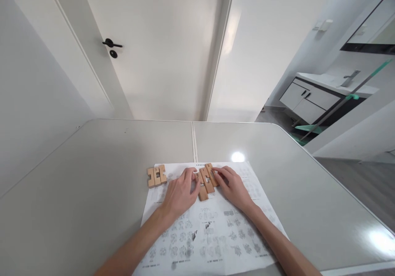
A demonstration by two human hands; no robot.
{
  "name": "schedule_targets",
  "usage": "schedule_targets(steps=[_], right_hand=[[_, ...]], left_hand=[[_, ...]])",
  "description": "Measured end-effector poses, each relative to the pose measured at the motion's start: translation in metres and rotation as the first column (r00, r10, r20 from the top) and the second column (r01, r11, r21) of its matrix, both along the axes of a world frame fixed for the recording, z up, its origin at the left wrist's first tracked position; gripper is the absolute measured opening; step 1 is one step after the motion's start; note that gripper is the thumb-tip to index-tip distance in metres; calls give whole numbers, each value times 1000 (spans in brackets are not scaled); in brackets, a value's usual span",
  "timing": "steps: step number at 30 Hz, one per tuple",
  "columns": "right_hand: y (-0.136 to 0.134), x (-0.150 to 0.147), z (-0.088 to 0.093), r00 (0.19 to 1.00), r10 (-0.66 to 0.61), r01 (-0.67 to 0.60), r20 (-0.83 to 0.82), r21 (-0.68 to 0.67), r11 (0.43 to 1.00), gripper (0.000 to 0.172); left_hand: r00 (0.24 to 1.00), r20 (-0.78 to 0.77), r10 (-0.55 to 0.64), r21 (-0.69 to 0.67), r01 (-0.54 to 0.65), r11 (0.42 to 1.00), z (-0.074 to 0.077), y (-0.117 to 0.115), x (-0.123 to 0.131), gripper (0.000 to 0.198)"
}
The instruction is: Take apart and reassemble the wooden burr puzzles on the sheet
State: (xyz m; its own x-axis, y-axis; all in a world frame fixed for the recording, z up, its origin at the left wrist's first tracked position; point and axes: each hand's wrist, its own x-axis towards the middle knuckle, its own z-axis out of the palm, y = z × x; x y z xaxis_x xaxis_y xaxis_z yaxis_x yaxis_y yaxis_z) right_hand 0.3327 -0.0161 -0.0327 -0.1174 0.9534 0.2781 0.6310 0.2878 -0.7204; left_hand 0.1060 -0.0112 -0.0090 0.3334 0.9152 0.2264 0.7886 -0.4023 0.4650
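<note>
Three notched wooden pieces [206,180] lie side by side, slanted, near the top of a printed paper sheet [216,243]. My left hand [182,189] has its thumb and forefinger around the left piece [203,193], pinching it. On the other side, my right hand [233,185] holds the right piece [210,170] between thumb and fingertips. The middle piece [210,186] sits between them. Another group of notched wooden pieces [157,176] stands together at the sheet's upper left corner, touched by neither hand.
The sheet has small torn spots and rests on a pale table [101,185] with a seam down its middle. Beyond the table's far edge are a white door with a black handle [112,43] and, at the right, a sink cabinet [311,99] and a green-ended pole [364,82].
</note>
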Motion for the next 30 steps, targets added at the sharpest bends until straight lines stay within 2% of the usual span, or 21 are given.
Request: schedule_targets(steps=[4, 6, 10, 14, 18, 25, 30], right_hand=[[-3, -3, 7, 998, 63, -63, 6, 1, 998, 32], [-4, -5, 9, 996, 88, -88, 3, 10, 996, 30], [-5, -8, 12, 989, 148, -148, -9, 60, 987, 29], [-7, -10, 17, 960, 278, -278, 10, 86, 957, 29], [-9, -10, 21, 955, 296, -296, 6, 41, 954, 32], [-11, -9, 17, 967, 256, -256, 6, 23, 967, 31], [-10, -8, 14, 968, 250, -250, -6, 12, 968, 30]], left_hand=[[1000, 26, 7, 34, -8, 999, 1, 1, 0, 15], [998, 56, -25, 70, 21, 997, 2, 1, 1, 16], [978, 77, -193, 152, 180, 972, 4, -1, 1, 25], [952, 15, -305, 127, 300, 945, 2, -2, 0, 41], [954, -41, -297, 122, 300, 946, -1, 4, -6, 49], [965, -87, -248, 164, 259, 952, 2, 26, -26, 31], [963, -174, -205, 205, 239, 949, -1, 30, -32, 23]])
